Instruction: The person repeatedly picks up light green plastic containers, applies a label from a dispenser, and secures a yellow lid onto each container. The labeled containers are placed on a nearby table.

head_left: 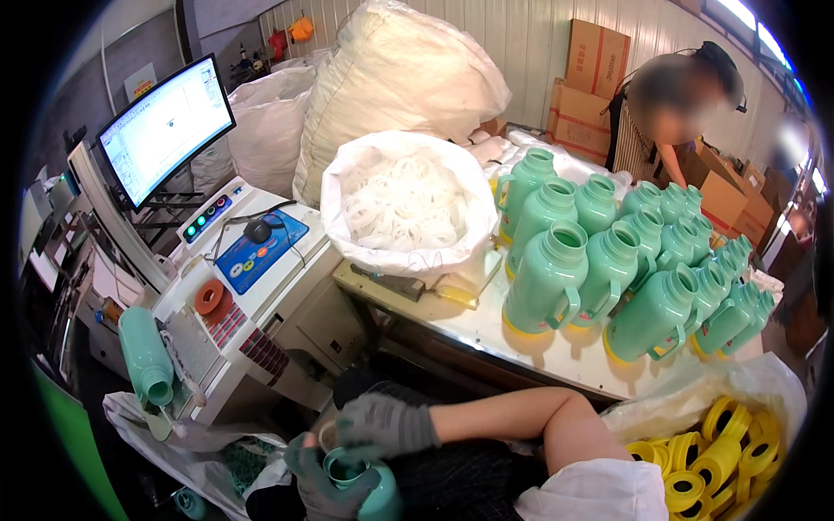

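Note:
On my lap, my left hand [334, 488], in a grey glove, is wrapped round a mint-green thermos flask shell [382, 497] just below its open mouth. The flask is tilted, and its lower part runs out of view. My right hand [382, 425], also gloved, is closed above the mouth, its fingers slightly blurred. A pale, ring-shaped piece [327, 436] shows at its fingertips, close to my left thumb; it is partly hidden. Ahead, a white sack [334, 221] holds many translucent rings [404, 204].
Several green flask shells [552, 269] stand on the white table [434, 319]. Yellow plastic parts [712, 460] fill a bag at lower right. Another flask shell [146, 352] lies on the machine at left, below a monitor [167, 130]. A co-worker [673, 113] bends near cartons [725, 191].

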